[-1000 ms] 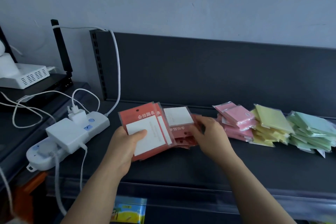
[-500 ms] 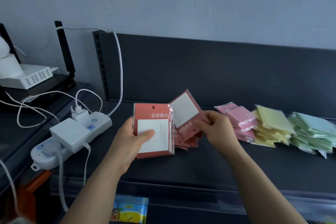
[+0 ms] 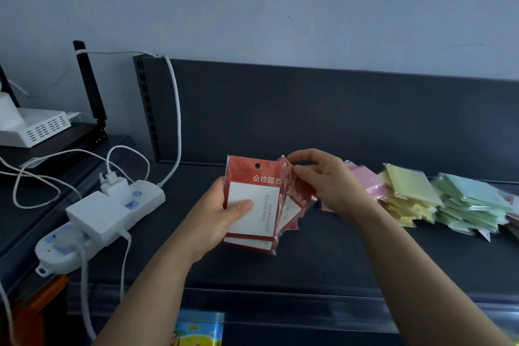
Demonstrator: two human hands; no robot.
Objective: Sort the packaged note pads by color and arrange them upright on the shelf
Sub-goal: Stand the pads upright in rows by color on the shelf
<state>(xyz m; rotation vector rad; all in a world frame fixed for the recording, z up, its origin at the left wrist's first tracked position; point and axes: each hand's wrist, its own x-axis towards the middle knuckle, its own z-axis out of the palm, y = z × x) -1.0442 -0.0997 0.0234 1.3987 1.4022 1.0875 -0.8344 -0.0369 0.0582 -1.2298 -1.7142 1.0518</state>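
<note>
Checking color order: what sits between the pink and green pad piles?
The yellow pile, lying flat between the pink pile and the green pile; head view.

Left hand (image 3: 216, 222) has turned the red pack stack (image 3: 252, 205) from tilted to upright, face to camera. Right hand (image 3: 328, 185) has lifted another red pack (image 3: 295, 196) off the shelf (image 3: 337, 261); fingers now pinch its top, edge-on against the stack's right side

The left hand (image 3: 216, 219) holds red note pads (image 3: 252, 205) upright; the right hand (image 3: 328, 185) pinches another red pack (image 3: 296, 199), maybe two.
</note>
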